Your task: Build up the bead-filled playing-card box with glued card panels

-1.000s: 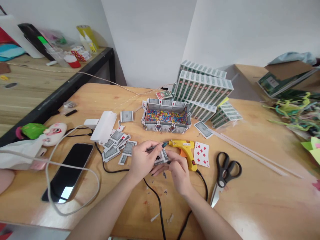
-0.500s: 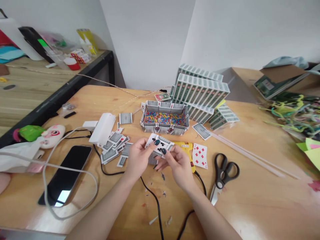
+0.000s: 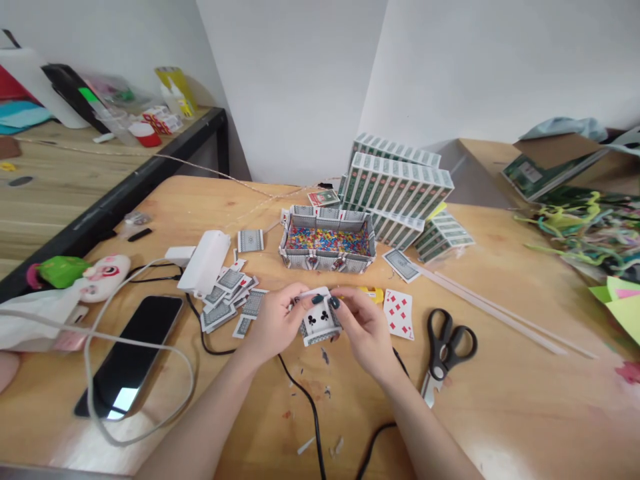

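Between both hands is a folded playing card [image 3: 319,321] with black clubs on its face and patterned strips along its edges. My left hand [image 3: 283,320] pinches its left side, thumb on top. My right hand [image 3: 364,328] grips the upper right corner between thumb and fingers. Just beyond stands an open box made of playing cards [image 3: 327,259], with colourful small pieces covering its floor. A yellow tool [image 3: 373,294], mostly hidden behind my right hand, lies beside a seven of diamonds [image 3: 399,314]. Left of my hands is a loose pile of cards [image 3: 227,293].
Black-handled scissors [image 3: 445,350] lie at the right, near long clear sticks [image 3: 493,310]. Stacked card boxes [image 3: 397,183] stand at the back. A phone [image 3: 133,353], a looped white cable [image 3: 187,380] and a white device [image 3: 205,263] occupy the left. A black cord [image 3: 307,393] runs in front.
Both hands have turned the folded card, so its clubs face now tilts toward me and it sits slightly lower. The right fingers have shifted up to its corner.
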A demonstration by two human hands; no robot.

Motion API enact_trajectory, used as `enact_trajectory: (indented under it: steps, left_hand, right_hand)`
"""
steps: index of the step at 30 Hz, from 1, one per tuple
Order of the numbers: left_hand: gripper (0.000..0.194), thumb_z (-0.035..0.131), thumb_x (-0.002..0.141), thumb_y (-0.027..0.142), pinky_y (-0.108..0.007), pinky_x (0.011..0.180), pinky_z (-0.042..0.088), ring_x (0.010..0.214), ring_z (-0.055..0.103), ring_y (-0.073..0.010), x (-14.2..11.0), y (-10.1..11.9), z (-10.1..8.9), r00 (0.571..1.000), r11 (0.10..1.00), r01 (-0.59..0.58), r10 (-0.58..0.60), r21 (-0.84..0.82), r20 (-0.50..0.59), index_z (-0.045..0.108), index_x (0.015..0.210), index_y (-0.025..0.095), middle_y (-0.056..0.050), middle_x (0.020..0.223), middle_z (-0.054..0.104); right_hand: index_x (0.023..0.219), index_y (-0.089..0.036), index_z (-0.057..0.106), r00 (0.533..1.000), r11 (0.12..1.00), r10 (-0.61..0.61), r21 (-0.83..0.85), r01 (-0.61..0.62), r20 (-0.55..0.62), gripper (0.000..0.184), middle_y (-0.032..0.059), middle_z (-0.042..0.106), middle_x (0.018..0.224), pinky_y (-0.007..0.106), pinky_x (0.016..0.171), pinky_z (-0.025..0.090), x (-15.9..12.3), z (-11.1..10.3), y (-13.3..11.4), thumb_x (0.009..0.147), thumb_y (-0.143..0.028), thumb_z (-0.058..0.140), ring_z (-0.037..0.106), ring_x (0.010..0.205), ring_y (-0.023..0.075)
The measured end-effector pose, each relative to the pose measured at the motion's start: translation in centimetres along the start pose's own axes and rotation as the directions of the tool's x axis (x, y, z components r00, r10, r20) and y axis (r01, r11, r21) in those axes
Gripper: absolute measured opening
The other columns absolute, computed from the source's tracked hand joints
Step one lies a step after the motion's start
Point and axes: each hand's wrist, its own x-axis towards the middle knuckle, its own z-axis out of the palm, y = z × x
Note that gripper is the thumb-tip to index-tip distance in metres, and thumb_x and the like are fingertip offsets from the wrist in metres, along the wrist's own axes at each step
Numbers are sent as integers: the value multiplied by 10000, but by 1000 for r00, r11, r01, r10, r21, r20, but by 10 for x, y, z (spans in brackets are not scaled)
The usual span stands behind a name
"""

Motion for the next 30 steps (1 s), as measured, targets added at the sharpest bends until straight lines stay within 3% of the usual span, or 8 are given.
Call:
enact_trajectory:
  steps: [3,6,10,14,21,27,30]
  left_hand:
    - [225,504,842,340,-180,512,378,569,493,-99,0,0,3,999,999,22,-19,-48,48,610,756,162,22,620,560]
    - [221,514,836,339,-198,557,422,634,541,-116,-1,2,11,994,980,76,-88,-182,-59,614,942,173,-12,798,635]
    - [241,477,854,337,-213,610,446,714,563,-134,-5,6,22,981,945,102,-148,-312,-128,591,998,181,-26,875,641]
    - [204,428,876,284,-216,662,446,753,552,-136,-10,6,29,990,956,53,-88,-289,-111,591,957,191,-3,813,612]
    - [199,375,895,288,-207,518,406,564,488,-112,-16,1,35,973,975,8,-59,-224,-222,547,890,188,21,666,543]
    - [191,391,871,260,-203,560,450,658,555,-117,-16,3,35,961,960,6,-82,-279,-265,540,971,197,-13,850,610]
    - [161,417,843,273,-192,492,436,606,538,-107,-16,2,35,951,935,46,-149,-351,-271,536,919,195,-10,835,597]
  right_hand:
    - [954,-206,543,999,1000,23,-6,-23,22,185,-53,520,626,179,429,405,0,0,3,866,-367,524,460,469,71]
    - [961,-214,487,998,997,65,27,-66,7,187,-76,482,580,168,367,348,-1,3,5,880,-382,499,402,409,64]
    - [932,-209,464,989,999,44,16,-43,-140,211,-74,473,584,165,363,356,0,6,5,872,-407,503,397,416,66]
    - [927,-218,439,963,999,29,23,-24,-270,228,-58,495,663,162,350,361,-1,11,7,863,-428,502,393,419,57]
    - [938,-263,345,978,959,188,231,-163,-92,232,-111,471,574,172,253,335,-7,22,2,860,-443,467,390,291,65]
    - [969,-252,377,979,952,201,243,-188,-27,195,-99,492,568,167,261,334,-9,22,-1,863,-399,450,419,294,64]
    - [980,-243,411,980,955,198,231,-186,-33,176,-90,501,575,172,273,340,-11,23,1,868,-376,432,437,314,67]
